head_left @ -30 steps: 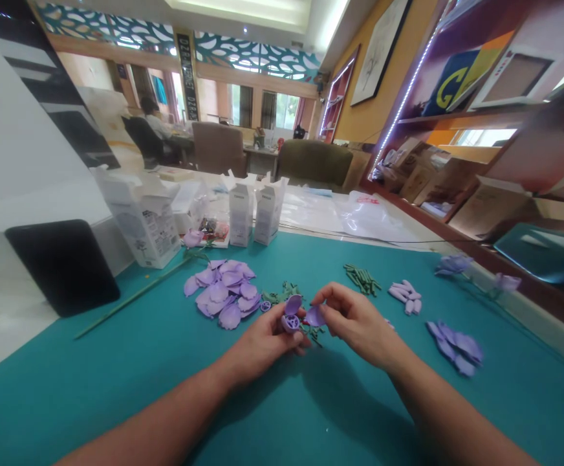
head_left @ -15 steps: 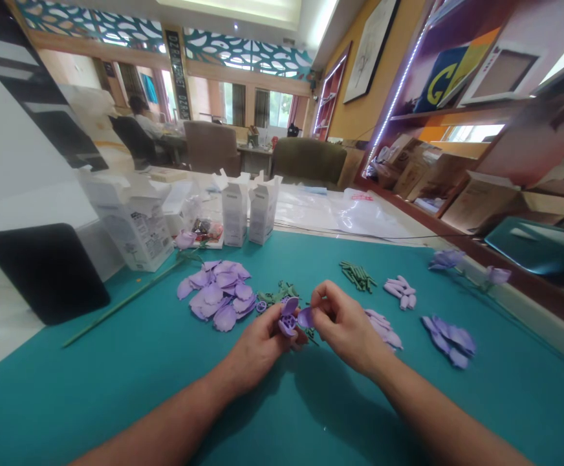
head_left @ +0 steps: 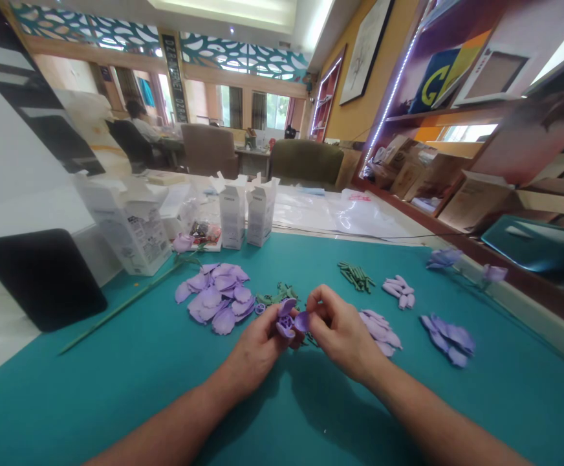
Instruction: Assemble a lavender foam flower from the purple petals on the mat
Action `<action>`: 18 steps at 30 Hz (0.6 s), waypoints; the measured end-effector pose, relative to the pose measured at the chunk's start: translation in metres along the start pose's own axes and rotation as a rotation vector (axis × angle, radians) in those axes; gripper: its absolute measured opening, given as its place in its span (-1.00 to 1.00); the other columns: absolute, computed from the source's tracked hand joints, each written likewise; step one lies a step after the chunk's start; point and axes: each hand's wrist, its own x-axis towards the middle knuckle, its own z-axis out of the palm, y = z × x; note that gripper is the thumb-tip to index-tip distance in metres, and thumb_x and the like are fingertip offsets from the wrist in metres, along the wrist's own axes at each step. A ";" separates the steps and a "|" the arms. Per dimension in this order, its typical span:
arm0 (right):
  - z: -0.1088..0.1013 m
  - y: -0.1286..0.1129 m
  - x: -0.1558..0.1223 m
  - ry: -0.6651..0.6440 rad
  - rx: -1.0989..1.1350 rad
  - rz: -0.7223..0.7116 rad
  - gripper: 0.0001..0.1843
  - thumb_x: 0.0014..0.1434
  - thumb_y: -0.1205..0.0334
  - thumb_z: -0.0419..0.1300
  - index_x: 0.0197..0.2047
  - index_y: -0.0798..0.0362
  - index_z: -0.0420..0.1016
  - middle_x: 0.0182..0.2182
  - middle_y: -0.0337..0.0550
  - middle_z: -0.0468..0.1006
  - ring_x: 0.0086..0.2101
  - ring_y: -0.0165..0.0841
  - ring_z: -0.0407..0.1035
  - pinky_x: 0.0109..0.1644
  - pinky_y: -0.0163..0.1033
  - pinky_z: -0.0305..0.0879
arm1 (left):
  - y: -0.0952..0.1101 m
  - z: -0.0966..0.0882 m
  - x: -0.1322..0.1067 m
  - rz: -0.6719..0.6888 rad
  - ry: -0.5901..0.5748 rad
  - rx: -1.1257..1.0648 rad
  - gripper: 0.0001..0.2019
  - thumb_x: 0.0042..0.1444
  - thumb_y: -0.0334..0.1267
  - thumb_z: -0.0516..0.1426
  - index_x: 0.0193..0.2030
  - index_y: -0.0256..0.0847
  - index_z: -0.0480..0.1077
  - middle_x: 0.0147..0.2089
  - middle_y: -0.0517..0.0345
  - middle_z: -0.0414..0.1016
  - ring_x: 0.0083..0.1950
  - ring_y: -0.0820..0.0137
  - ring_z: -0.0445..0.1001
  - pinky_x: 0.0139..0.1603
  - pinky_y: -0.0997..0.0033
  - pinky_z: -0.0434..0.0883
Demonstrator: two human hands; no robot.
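My left hand (head_left: 257, 346) grips a small purple flower core (head_left: 284, 322) with one petal standing on it, just above the teal mat (head_left: 117, 382). My right hand (head_left: 337, 327) pinches a loose purple petal (head_left: 303, 320) and presses it against the core's right side. The two hands meet at the middle of the mat. A heap of large purple petals (head_left: 216, 298) lies to the left of my hands. Green leaf pieces (head_left: 277, 296) lie just behind them.
Smaller petal piles (head_left: 381, 327) (head_left: 449, 336) and narrow petals (head_left: 398, 289) lie to the right, with green stem pieces (head_left: 357, 275) behind. A finished flower on a long green stem (head_left: 131, 298), white cartons (head_left: 240, 210), a black pad (head_left: 39, 275) and two finished blooms (head_left: 466, 265) ring the mat.
My right hand has brought the loose petal leftward from a small gap until it touches the core in my left hand. The camera view has shifted slightly.
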 end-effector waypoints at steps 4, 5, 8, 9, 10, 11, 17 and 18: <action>0.002 -0.002 -0.001 0.016 -0.007 -0.002 -0.92 0.03 0.36 0.00 -0.39 -0.01 0.17 -0.69 -0.45 0.26 -0.65 -0.50 0.10 -0.57 -0.39 -0.04 | -0.003 0.000 -0.001 0.012 0.015 0.034 -0.70 0.12 -0.18 0.12 -0.01 -0.19 0.39 -0.27 0.11 0.43 -0.22 0.36 0.37 -0.10 0.34 0.33; 0.002 -0.003 -0.001 0.023 -0.012 0.002 -0.92 0.03 0.36 0.01 -0.39 -0.01 0.17 -0.69 -0.45 0.27 -0.66 -0.50 0.11 -0.57 -0.39 -0.03 | -0.003 0.000 -0.001 0.011 0.022 0.043 -0.71 0.13 -0.19 0.11 -0.02 -0.18 0.39 -0.27 0.11 0.43 -0.22 0.36 0.37 -0.10 0.34 0.33; 0.003 -0.004 -0.001 0.038 -0.028 0.006 -0.92 0.01 0.36 0.01 -0.40 -0.01 0.17 -0.69 -0.43 0.29 -0.66 -0.50 0.12 -0.57 -0.39 -0.03 | -0.003 0.001 -0.001 0.007 0.042 0.060 -0.73 0.13 -0.20 0.10 -0.04 -0.19 0.39 -0.24 0.10 0.45 -0.19 0.34 0.38 -0.08 0.33 0.32; 0.004 -0.004 -0.001 0.041 -0.029 0.002 -0.93 0.01 0.35 0.00 -0.40 -0.01 0.17 -0.69 -0.43 0.30 -0.66 -0.49 0.12 -0.57 -0.39 -0.03 | -0.002 0.001 -0.001 0.009 0.047 0.062 -0.73 0.13 -0.19 0.10 -0.05 -0.19 0.40 -0.24 0.09 0.45 -0.18 0.33 0.38 -0.07 0.33 0.32; 0.004 -0.004 -0.001 0.043 -0.029 -0.003 -0.93 0.01 0.35 0.00 -0.40 -0.01 0.16 -0.69 -0.42 0.30 -0.67 -0.49 0.13 -0.57 -0.39 -0.03 | -0.002 0.002 -0.001 0.013 0.051 0.065 -0.73 0.13 -0.18 0.10 -0.05 -0.19 0.40 -0.23 0.09 0.45 -0.18 0.33 0.38 -0.07 0.33 0.32; 0.004 -0.004 -0.001 0.046 -0.030 -0.007 -0.93 0.01 0.35 0.00 -0.40 -0.01 0.16 -0.69 -0.42 0.30 -0.67 -0.49 0.13 -0.57 -0.39 -0.04 | -0.001 0.002 -0.001 0.015 0.054 0.071 -0.73 0.13 -0.18 0.10 -0.06 -0.20 0.39 -0.24 0.09 0.45 -0.17 0.32 0.38 -0.07 0.34 0.32; 0.006 -0.004 -0.001 0.063 -0.016 -0.005 -0.93 -0.01 0.34 -0.01 -0.41 -0.01 0.15 -0.70 -0.42 0.30 -0.67 -0.49 0.13 -0.57 -0.39 -0.03 | -0.004 0.001 -0.001 0.020 0.063 0.100 -0.71 0.15 -0.13 0.08 -0.04 -0.20 0.38 -0.24 0.08 0.45 -0.17 0.31 0.39 -0.07 0.34 0.33; 0.007 -0.005 -0.001 0.066 -0.015 -0.007 -0.93 -0.01 0.34 0.00 -0.41 -0.01 0.15 -0.70 -0.41 0.30 -0.66 -0.49 0.13 -0.57 -0.39 -0.03 | -0.005 0.001 -0.001 0.022 0.064 0.097 -0.70 0.15 -0.12 0.08 -0.04 -0.19 0.38 -0.22 0.08 0.45 -0.16 0.31 0.39 -0.06 0.34 0.33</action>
